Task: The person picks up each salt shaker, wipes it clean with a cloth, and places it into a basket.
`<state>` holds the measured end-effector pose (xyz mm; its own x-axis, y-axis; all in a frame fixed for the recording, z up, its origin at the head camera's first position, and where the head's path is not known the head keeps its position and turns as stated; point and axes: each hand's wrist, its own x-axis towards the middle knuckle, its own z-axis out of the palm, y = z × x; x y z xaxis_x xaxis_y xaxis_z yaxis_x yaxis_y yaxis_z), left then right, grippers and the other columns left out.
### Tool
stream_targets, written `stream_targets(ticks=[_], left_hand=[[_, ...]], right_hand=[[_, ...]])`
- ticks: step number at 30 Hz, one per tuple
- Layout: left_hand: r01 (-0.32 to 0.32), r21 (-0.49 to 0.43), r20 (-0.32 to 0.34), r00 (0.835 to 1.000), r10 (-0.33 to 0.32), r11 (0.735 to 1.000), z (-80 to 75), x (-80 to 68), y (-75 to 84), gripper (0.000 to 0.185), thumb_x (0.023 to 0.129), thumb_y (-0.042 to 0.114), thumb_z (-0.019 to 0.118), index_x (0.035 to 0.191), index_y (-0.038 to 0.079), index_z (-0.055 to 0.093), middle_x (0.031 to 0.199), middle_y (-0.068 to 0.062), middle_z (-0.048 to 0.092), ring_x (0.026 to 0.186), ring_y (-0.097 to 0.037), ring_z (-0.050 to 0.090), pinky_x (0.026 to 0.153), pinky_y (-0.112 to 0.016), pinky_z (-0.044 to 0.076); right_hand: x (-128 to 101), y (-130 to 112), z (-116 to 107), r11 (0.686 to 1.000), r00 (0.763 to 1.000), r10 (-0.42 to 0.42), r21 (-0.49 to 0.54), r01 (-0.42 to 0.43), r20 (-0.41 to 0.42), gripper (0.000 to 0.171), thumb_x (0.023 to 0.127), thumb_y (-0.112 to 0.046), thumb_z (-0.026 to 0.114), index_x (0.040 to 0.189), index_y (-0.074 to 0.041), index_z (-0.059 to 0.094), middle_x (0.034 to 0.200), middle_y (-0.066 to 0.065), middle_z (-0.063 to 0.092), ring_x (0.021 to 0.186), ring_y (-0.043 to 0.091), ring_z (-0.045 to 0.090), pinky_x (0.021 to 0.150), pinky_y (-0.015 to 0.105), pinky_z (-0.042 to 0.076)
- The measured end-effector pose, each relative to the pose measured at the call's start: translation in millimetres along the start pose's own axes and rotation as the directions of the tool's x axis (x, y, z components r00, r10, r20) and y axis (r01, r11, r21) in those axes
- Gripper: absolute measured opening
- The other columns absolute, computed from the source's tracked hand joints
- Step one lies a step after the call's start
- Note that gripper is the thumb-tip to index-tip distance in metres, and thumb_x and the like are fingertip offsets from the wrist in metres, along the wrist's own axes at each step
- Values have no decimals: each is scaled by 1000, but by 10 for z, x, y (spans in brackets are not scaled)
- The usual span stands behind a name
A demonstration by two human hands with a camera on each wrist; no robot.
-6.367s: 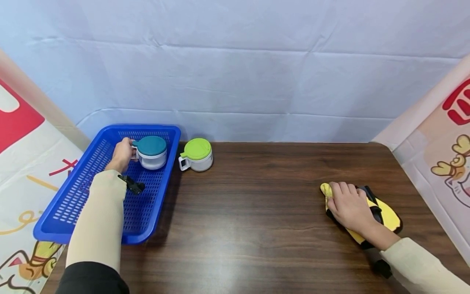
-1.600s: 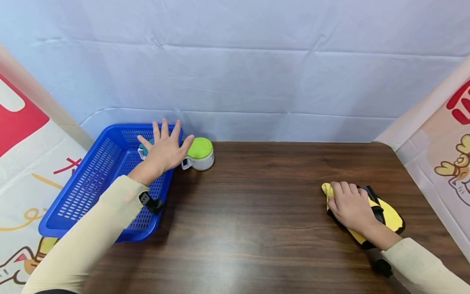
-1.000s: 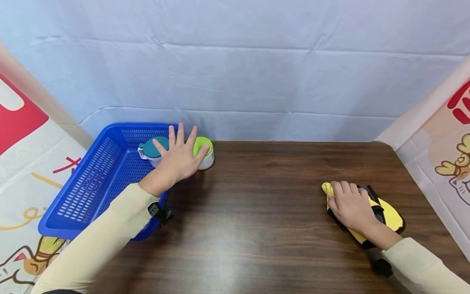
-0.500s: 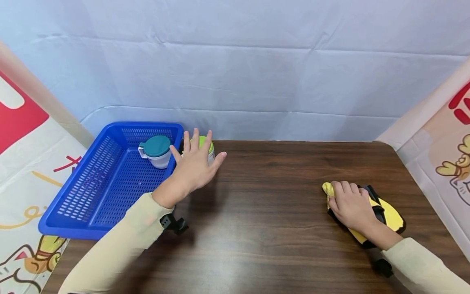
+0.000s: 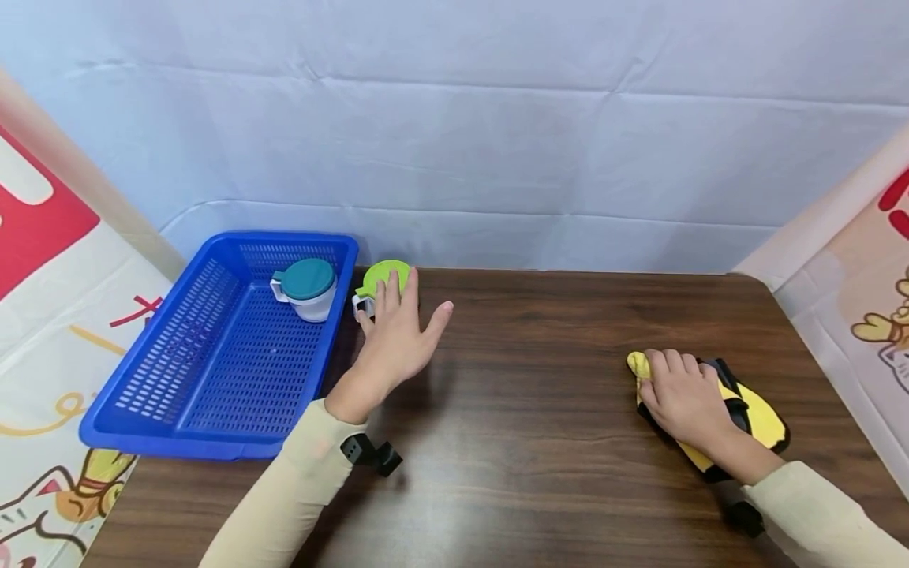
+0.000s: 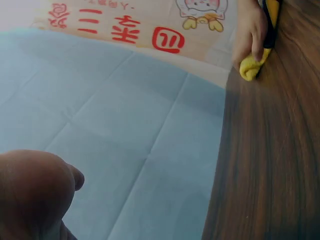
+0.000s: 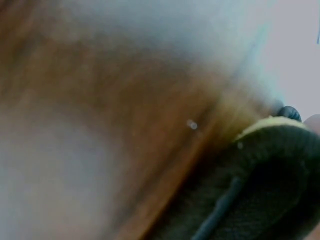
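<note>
left hand [image 5: 396, 345] spread, nothing held | green jar [image 5: 383, 270] on table [image 5: 525, 394], beside basket [image 5: 213, 449] | right hand [image 5: 685, 398] laid on bundle [image 5: 764, 420], grip cannot be told | green jar seemingly being reached for; finger closure called for

Close up, what looks like a black glove [image 7: 250, 185] with a pale rim [image 7: 272, 121] lies on a blurred brown table [image 7: 160, 115]; beyond its edge, pale backdrop [image 7: 295, 55].

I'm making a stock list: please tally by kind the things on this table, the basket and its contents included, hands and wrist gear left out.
Basket: 1
Lidded jars: 2
Yellow-and-black bundle: 1
Total: 4
</note>
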<state>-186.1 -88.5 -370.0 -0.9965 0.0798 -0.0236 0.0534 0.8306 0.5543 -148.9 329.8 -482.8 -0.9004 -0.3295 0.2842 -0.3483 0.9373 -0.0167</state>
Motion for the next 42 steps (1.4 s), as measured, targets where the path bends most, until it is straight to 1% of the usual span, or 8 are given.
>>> stream_targets(ticks=[2,5,10,15,21,31,37,42], left_hand=[[-1,-50,-38,999,-1,999,42,-18,-2,83,103,58,40,162,7,14,168,-22,6,154,-41,2,115,-73,5],[-36,-158,-158,987,11,987,127,-21,-42,77,103,50,47,160,4,22,166,-23,14,154,-39,11,117,-69,12],[-108,-291,-383,924,-13,951,309,29,-155,66,101,36,54,154,1,34,160,-26,26,149,-38,24,114,-65,22],[-107,-336,-496,865,-80,936,490,100,-301,64,100,30,55,152,-2,34,158,-28,27,148,-41,24,114,-66,22],[-59,-358,-532,833,-152,932,638,164,-467,63,101,26,55,152,-1,31,158,-27,26,150,-42,20,116,-64,19],[-41,-334,-595,784,-176,942,721,246,-631,65,98,26,56,150,-5,32,156,-30,27,145,-43,25,115,-63,19],[19,-443,-552,782,-289,896,743,305,-706,66,100,26,52,154,-3,28,154,-26,33,144,-41,29,116,-58,21],[24,-537,-533,765,-361,843,717,362,-751,60,102,26,47,153,-2,33,152,-27,37,142,-39,34,118,-51,25]], right_hand=[[0,-3,-4,1000,1000,5,3,-5,6,39,92,-14,58,124,5,47,107,26,54,90,43,51,70,57,37],[2,-6,-12,1000,1000,14,5,-14,17,39,93,-14,58,124,5,47,107,26,54,91,44,51,71,58,37],[1,-3,-16,1000,999,23,6,-23,24,39,93,-14,58,125,6,47,109,27,54,93,45,51,72,59,38],[4,-9,-14,1000,1000,15,2,-15,17,39,93,-14,58,124,6,47,108,27,54,91,44,52,71,57,38],[10,-15,-24,1000,1000,19,-4,-19,15,39,92,-14,59,124,6,48,106,27,54,91,44,52,71,57,38],[-14,20,18,1000,1000,8,3,-8,5,38,93,-14,56,124,6,48,106,27,54,89,43,51,70,57,38],[-17,23,26,1000,1000,15,6,-15,19,38,93,-15,56,124,6,47,107,27,54,90,44,51,70,57,38],[-6,13,-2,1000,1000,16,3,-16,18,39,93,-15,57,124,6,48,107,26,54,91,44,51,71,57,38]])
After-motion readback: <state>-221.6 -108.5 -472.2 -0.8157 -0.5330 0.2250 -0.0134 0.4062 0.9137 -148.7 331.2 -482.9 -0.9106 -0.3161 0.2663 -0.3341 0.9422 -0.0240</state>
